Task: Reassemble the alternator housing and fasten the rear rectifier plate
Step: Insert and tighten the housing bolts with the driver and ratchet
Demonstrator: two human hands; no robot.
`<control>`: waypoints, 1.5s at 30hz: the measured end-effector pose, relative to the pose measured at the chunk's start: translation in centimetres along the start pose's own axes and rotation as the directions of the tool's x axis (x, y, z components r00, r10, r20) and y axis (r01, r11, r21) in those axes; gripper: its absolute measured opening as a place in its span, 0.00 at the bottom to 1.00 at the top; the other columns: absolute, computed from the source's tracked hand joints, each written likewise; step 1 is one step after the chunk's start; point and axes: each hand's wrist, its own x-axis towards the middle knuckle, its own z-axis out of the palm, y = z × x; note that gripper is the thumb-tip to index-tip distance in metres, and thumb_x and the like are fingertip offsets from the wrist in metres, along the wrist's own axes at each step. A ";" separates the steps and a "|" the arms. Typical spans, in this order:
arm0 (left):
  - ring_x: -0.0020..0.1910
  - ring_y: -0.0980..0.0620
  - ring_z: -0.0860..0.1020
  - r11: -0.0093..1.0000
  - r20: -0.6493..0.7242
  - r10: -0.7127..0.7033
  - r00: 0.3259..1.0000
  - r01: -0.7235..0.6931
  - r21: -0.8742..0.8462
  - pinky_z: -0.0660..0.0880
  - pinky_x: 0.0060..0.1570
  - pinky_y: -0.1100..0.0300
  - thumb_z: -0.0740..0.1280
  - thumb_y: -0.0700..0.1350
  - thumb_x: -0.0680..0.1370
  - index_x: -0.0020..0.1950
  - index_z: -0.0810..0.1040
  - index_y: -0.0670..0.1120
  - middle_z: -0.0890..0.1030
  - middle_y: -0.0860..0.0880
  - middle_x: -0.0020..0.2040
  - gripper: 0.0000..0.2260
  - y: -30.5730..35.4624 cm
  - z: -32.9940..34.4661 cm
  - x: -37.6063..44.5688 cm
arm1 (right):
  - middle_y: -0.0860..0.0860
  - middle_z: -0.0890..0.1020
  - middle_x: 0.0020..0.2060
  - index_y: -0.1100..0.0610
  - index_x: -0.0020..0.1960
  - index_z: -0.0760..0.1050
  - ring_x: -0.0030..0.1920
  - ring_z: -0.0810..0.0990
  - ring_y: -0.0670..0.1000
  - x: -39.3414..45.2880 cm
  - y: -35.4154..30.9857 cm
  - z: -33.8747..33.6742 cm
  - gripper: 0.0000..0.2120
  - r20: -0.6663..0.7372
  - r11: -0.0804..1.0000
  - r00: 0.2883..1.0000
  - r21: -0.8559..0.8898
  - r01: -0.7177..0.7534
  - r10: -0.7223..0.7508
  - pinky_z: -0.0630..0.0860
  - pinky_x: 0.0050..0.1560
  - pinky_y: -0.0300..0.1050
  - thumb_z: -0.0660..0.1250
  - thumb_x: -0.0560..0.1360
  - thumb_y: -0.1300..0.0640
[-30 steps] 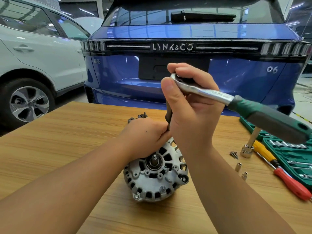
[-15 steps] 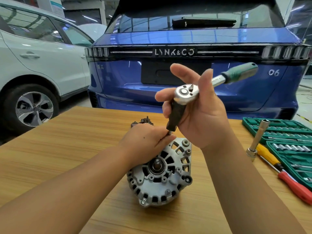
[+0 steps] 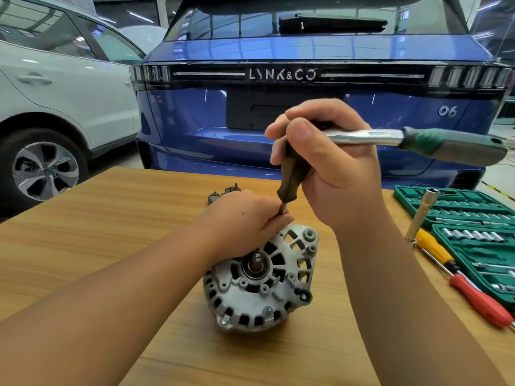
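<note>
The alternator is laid on its side on a wooden table, near the middle of the view, with its silver vented end cover and central shaft turned toward the camera. Its upper rim is covered by the left hand, whose fingers are curled over the housing and closed around the thin metal tip of a tool where it meets the casing. A ratchet wrench is gripped at its head by the right hand, held above the alternator with fingers and thumb wrapped tightly. From the ratchet head a dark extension bar is pointed down and slightly left, into the left hand's fingers. The ratchet's green and grey handle is stretched out to the right, roughly level.

Behind the left hand, a small dark part is partly hidden on the table. To the right, an open green socket set is placed near the table edge. A long silver socket is propped upright beside it, touching a screwdriver with a yellow and red handle. Beyond the table, a blue car is parked tail-on, and a white car is seen at the left.
</note>
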 end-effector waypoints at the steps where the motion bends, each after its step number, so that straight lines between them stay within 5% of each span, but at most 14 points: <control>1: 0.33 0.57 0.73 1.000 -0.002 0.009 1.000 -0.009 0.001 0.65 0.32 0.58 0.51 0.62 0.79 0.43 0.74 0.52 0.76 0.56 0.34 0.19 0.0 0.0 -0.1 | 0.57 0.83 0.41 0.59 0.49 0.78 0.36 0.80 0.55 -0.1 0.0 0.5 0.04 -0.022 1.000 1.000 -0.015 0.016 -0.016 0.77 0.41 0.48 0.69 0.75 0.61; 7: 0.25 0.62 0.62 0.998 -0.036 0.036 0.999 -0.038 -0.045 0.54 0.28 0.61 0.48 0.61 0.78 0.32 0.57 0.57 0.62 0.59 0.26 0.16 0.6 -0.7 -0.6 | 0.56 0.80 0.37 0.60 0.50 0.77 0.34 0.79 0.55 -0.8 0.9 2.5 0.06 -0.180 0.918 0.942 -0.337 0.210 -0.282 0.77 0.37 0.47 0.69 0.76 0.69; 11: 0.26 0.61 0.63 1.000 -0.022 0.008 1.000 -0.008 -0.016 0.56 0.28 0.60 0.46 0.62 0.78 0.34 0.60 0.56 0.64 0.58 0.27 0.17 0.9 -0.5 -0.3 | 0.54 0.80 0.37 0.59 0.50 0.76 0.33 0.79 0.54 -0.9 1.5 2.2 0.06 -0.204 0.840 0.887 -0.461 0.286 -0.414 0.76 0.37 0.43 0.69 0.77 0.68; 13: 0.28 0.61 0.66 0.999 -0.020 -0.029 0.999 0.028 -0.018 0.58 0.29 0.60 0.50 0.61 0.79 0.37 0.66 0.55 0.68 0.57 0.29 0.16 0.7 -0.3 -0.2 | 0.55 0.82 0.38 0.59 0.52 0.75 0.33 0.80 0.54 -0.7 1.3 1.8 0.02 -0.181 0.888 0.931 -0.401 0.224 -0.317 0.76 0.37 0.44 0.65 0.80 0.61; 17: 0.29 0.57 0.67 0.999 -0.048 -0.016 0.999 0.014 -0.032 0.60 0.32 0.57 0.55 0.58 0.81 0.36 0.66 0.53 0.71 0.56 0.31 0.16 0.1 -0.3 -0.8 | 0.54 0.85 0.43 0.55 0.56 0.74 0.34 0.78 0.54 -0.7 1.0 1.6 0.19 -0.117 0.998 0.993 -0.067 0.004 -0.011 0.75 0.38 0.47 0.51 0.82 0.44; 20: 0.32 0.52 0.71 1.000 -0.060 0.013 0.998 -0.013 -0.005 0.61 0.35 0.56 0.59 0.54 0.84 0.42 0.76 0.47 0.77 0.51 0.34 0.16 -0.3 -0.2 -1.1 | 0.56 0.86 0.40 0.51 0.53 0.81 0.31 0.78 0.53 -0.5 0.6 1.6 0.31 -0.050 0.975 0.978 0.109 -0.195 0.201 0.76 0.36 0.44 0.45 0.80 0.34; 23: 0.31 0.52 0.72 0.999 -0.040 0.031 0.999 -0.030 0.015 0.60 0.32 0.57 0.58 0.55 0.83 0.41 0.74 0.48 0.75 0.53 0.32 0.16 0.0 -0.2 -0.9 | 0.54 0.83 0.30 0.51 0.50 0.85 0.27 0.76 0.52 0.0 -0.3 0.6 0.35 -0.018 0.900 0.915 0.186 -0.394 0.404 0.75 0.32 0.43 0.46 0.79 0.30; 27: 0.28 0.57 0.68 0.998 0.030 0.039 0.999 -0.040 0.051 0.59 0.29 0.60 0.56 0.56 0.83 0.37 0.64 0.53 0.69 0.56 0.29 0.16 0.6 -0.1 0.2 | 0.50 0.79 0.28 0.55 0.45 0.81 0.26 0.75 0.50 0.3 -0.4 -0.2 0.25 0.009 0.877 0.901 0.224 -0.425 0.434 0.73 0.31 0.41 0.64 0.75 0.32; 31: 0.29 0.61 0.68 0.999 0.014 -0.006 1.000 0.005 0.045 0.58 0.29 0.61 0.52 0.60 0.81 0.34 0.60 0.57 0.70 0.56 0.29 0.17 0.5 -0.1 0.2 | 0.51 0.83 0.44 0.53 0.49 0.78 0.41 0.78 0.50 0.2 0.3 -1.2 0.18 0.184 0.845 0.935 0.401 -0.352 0.303 0.73 0.45 0.45 0.80 0.65 0.47; 34: 0.28 0.62 0.67 1.000 -0.015 -0.011 1.000 0.011 0.018 0.56 0.28 0.64 0.50 0.62 0.79 0.33 0.60 0.59 0.69 0.58 0.28 0.16 0.3 -0.2 -0.4 | 0.53 0.84 0.52 0.50 0.49 0.83 0.47 0.80 0.52 0.0 0.5 -1.7 0.14 0.242 0.816 0.934 0.462 -0.348 0.261 0.75 0.50 0.48 0.80 0.66 0.57; 39: 0.28 0.59 0.68 1.000 -0.073 0.027 0.997 -0.027 -0.003 0.58 0.29 0.65 0.48 0.63 0.79 0.35 0.65 0.57 0.70 0.58 0.29 0.18 -0.3 0.1 -0.8 | 0.52 0.82 0.60 0.52 0.52 0.82 0.50 0.83 0.52 -0.2 0.9 0.5 0.10 0.119 0.890 0.973 0.393 -0.230 0.199 0.77 0.47 0.45 0.75 0.73 0.61; 45: 0.25 0.62 0.62 0.999 -0.125 0.043 0.991 -0.047 -0.029 0.56 0.28 0.63 0.49 0.61 0.79 0.33 0.56 0.58 0.62 0.60 0.26 0.16 -0.2 -0.1 -1.1 | 0.50 0.85 0.52 0.55 0.50 0.79 0.45 0.72 0.59 -0.9 1.0 2.5 0.11 -0.102 0.964 0.988 0.253 -0.087 0.116 0.71 0.43 0.47 0.67 0.75 0.69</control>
